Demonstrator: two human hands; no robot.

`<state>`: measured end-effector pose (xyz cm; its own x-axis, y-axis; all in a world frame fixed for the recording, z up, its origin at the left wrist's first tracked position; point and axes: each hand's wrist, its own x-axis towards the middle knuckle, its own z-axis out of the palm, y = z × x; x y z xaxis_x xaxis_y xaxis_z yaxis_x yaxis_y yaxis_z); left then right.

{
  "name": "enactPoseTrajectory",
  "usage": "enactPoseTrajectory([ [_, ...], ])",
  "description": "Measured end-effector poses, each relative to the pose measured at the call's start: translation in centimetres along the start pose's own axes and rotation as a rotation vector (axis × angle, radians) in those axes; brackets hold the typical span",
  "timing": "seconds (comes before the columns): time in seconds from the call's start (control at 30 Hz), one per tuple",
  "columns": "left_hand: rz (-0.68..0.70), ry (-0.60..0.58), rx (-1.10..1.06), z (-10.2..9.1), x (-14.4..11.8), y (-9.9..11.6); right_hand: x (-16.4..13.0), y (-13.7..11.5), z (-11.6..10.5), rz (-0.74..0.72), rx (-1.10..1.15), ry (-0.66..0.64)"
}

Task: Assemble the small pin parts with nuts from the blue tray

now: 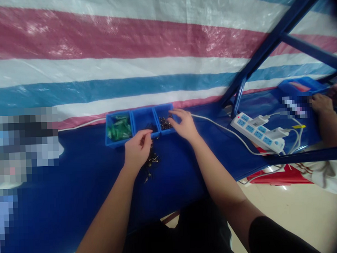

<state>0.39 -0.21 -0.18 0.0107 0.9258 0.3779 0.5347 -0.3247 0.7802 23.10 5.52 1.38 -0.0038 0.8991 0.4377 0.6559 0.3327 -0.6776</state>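
Three blue bins (140, 124) stand in a row at the far edge of the table (84, 181), hard against the striped tarp (127, 50), so I see no room behind them; the blue cloth in front lies open to the near edge. I count one bin of green pieces (119, 129) on the left, one middle bin nearly bare, and one right bin of dark small parts (164, 123). My left hand (136, 149) hovers over a loose pile of dark parts (151, 162) on the cloth, its grip pinched thumb to forefinger; whether it holds a part I cannot tell. My right hand (185, 124) reaches flat over the right bin, fingers spread, tips on its rim. One white power strip (258, 132) lies well apart to the right, beside one other person's hand (321, 103).
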Motion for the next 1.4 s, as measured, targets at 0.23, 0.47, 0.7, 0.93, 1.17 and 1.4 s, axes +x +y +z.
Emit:
enactPoseTrajectory([
  [0.23,-0.002,0.020,-0.004,-0.1,0.1,0.0,-0.5,-1.9,-0.7,0.107,0.273,-0.018],
  [0.47,-0.005,0.075,-0.018,-0.3,0.2,0.2,-1.9,-4.8,-1.1,-0.164,0.014,-0.796],
  [0.7,0.002,0.057,-0.006,-0.3,0.1,0.4,-1.8,-4.3,-0.9,-0.173,-0.283,-0.868],
  [0.93,-0.020,0.057,0.004,-0.2,0.2,0.3,-1.6,-4.0,-0.9,-0.124,-0.300,-0.830],
  [1.17,-0.014,0.062,0.002,-0.3,0.1,0.3,-1.9,-3.7,-0.5,-0.130,-0.270,-0.785],
  [1.4,-0.005,0.055,0.011,-0.3,0.1,0.5,-1.9,-3.8,-0.8,-0.162,-0.157,-0.855],
])
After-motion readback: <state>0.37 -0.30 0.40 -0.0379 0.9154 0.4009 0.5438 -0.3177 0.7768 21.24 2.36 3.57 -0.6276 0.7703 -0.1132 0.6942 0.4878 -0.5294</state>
